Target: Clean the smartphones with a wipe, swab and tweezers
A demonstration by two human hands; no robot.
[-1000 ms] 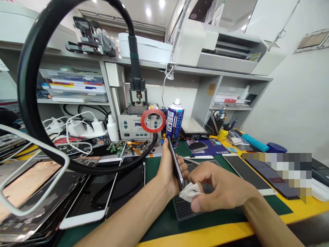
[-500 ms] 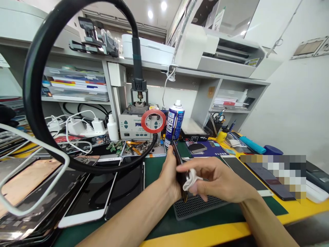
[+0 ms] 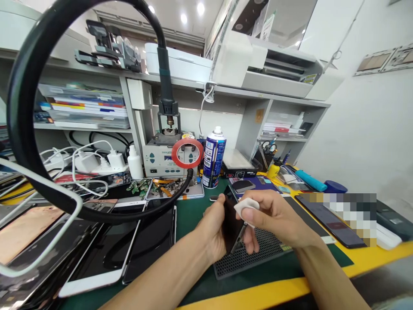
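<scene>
A dark phone [image 3: 231, 219] stands tilted in my left hand [image 3: 211, 228], which is wrapped round its left edge with the thumb up at the side. Between the thumb and fingers of my right hand [image 3: 274, 215] is a folded white wipe [image 3: 247, 210], held at the phone's right edge. The lower fingers of that hand hang beside the phone. Below both hands lies a dark perforated mat [image 3: 254, 254] on the green work mat [image 3: 190, 275]. The far side of the phone is hidden.
A white phone [image 3: 93, 282] and a black tablet-like screen [image 3: 148, 245] lie at left. A blue spray can [image 3: 214, 157] stands behind my hands, near a grey station [image 3: 161, 161] and a looping black hose [image 3: 19, 107]. More phones [image 3: 335, 224] lie at right.
The phone has turned from nearly edge-on so its dark face shows more. The wipe has moved up along its right edge. The whole view has shifted slightly.
</scene>
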